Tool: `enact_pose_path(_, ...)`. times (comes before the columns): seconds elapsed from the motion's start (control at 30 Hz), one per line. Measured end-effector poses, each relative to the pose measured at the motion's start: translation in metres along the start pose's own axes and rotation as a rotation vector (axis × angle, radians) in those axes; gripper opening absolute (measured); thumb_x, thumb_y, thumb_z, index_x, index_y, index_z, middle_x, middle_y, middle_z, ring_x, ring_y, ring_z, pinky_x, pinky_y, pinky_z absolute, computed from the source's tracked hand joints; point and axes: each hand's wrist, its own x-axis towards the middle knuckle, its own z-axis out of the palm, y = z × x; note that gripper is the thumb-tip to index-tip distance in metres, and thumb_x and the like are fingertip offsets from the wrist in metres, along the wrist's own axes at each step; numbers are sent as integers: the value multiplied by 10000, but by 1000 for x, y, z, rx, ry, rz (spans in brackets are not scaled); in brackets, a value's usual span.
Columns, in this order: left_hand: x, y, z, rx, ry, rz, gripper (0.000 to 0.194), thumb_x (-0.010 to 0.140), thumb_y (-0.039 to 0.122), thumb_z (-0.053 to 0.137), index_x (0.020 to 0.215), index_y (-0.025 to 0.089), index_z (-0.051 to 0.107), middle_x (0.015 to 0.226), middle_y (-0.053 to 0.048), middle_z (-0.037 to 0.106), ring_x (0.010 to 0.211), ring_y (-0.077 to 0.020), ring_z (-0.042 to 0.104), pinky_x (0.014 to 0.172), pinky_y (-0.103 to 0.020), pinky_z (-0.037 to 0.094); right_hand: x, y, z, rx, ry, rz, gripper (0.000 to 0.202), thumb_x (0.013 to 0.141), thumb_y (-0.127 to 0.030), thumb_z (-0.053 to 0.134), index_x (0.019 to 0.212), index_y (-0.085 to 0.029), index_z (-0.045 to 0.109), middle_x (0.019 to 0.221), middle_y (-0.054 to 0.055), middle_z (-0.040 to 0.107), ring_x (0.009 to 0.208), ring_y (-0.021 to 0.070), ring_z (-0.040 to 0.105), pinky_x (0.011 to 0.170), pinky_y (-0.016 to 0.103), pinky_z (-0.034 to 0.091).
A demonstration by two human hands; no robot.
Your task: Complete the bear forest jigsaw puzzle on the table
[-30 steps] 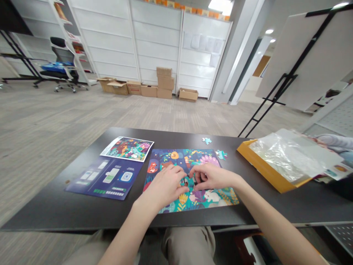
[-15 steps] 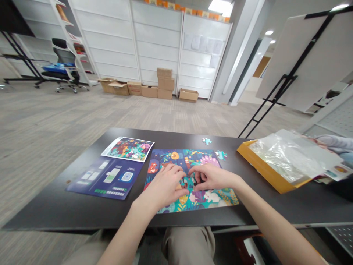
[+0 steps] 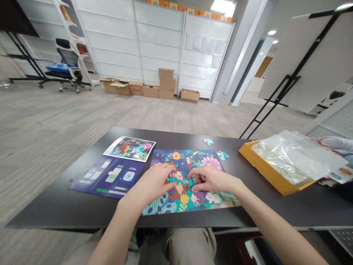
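Note:
A colourful jigsaw puzzle (image 3: 187,204) of cartoon animals and plants lies on the dark table, largely joined up. My left hand (image 3: 154,182) rests over its left side, thumb and fingers apart, nothing visible between them. On the puzzle's right half sits my right hand (image 3: 212,178), its fingers curled down and the thumb apart from the index finger. The area under its palm is hidden. Beyond the puzzle's upper right edge are two loose teal puzzle pieces: a far puzzle piece (image 3: 209,142) and a nearer puzzle piece (image 3: 223,156).
Left of the puzzle lie a picture sheet (image 3: 132,149) and a dark blue printed sheet (image 3: 110,176). At the right of the table (image 3: 68,211) stands a yellow open box (image 3: 264,173) with clear plastic wrapping (image 3: 289,158). Cardboard boxes (image 3: 167,84) stand by the far wall.
My left hand has slid left, away from the right hand, uncovering the middle of the puzzle. My right hand stays nearly in place. The view has shifted slightly.

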Motion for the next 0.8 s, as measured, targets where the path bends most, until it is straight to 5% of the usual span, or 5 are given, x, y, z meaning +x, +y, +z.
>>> enact_pose_path(0.23,-1,-3,-4,-38,37,-44,415,777,191,696,1187,212,633,1135,-68,702,1007,-256,677,889,-359,522,0,0,-2,-28,-4,3,289,838,-410,767,1045,-213,727,664,-39,593,565,113,519,556,226,334)
enact_pose_path(0.4,2,-1,-5,-123,103,-9,455,774,139,658,1221,199,600,1211,-89,676,1059,-240,673,914,-347,531,-1,2,-5,-7,22,-29,347,873,-476,714,1089,-206,720,719,-13,638,608,128,547,594,236,381)
enact_pose_path(0.53,4,0,-9,-258,153,37,219,884,190,573,1086,207,656,1069,-55,721,916,-188,705,840,-314,561,-1,7,-8,41,161,-43,335,903,-499,668,1056,-205,723,800,17,684,665,142,568,638,252,418)
enact_pose_path(0.7,9,14,-9,-510,199,-20,204,890,236,594,1083,206,652,963,-27,757,841,-176,743,793,-291,597,1,6,-6,196,358,-108,415,870,-486,714,1182,-214,676,1034,58,721,708,132,569,609,247,424)
enact_pose_path(0.8,19,29,-1,-592,199,-28,184,877,213,593,1053,204,650,1006,-33,746,825,-175,749,749,-284,611,1,4,-6,317,373,-93,375,861,-498,716,1074,-190,703,916,44,720,643,117,555,566,241,415)
